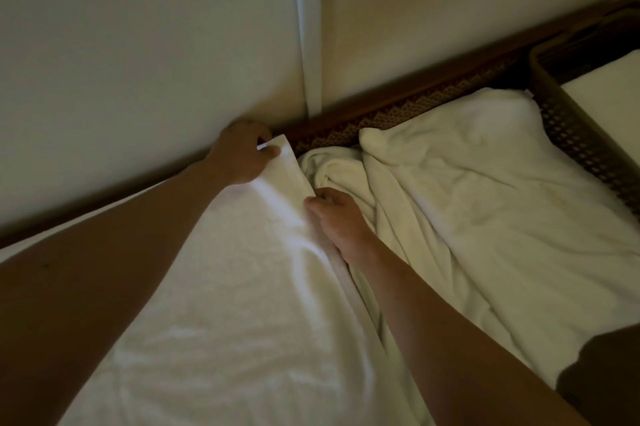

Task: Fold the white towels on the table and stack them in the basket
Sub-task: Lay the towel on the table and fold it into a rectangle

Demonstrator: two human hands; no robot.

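A dim room; a dark wooden table (398,93) meets a pale wall (138,44). The towel (225,287) runs lengthwise from the person toward the wall, its far corners pinched by the left hand (239,152) and right hand (337,214). Right of the hands lie crumpled towels (467,190), then the basket (571,127).

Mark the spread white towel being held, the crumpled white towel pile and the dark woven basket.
Spread white towel (221,304), head view: flat middle of the cloth.
Crumpled white towel pile (485,190), head view: top of the heap.
Dark woven basket (568,134), head view: near lattice wall.

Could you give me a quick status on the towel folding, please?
Left hand pinches towel corner, right hand grips its edge. Basket right. Crumpled towels between.
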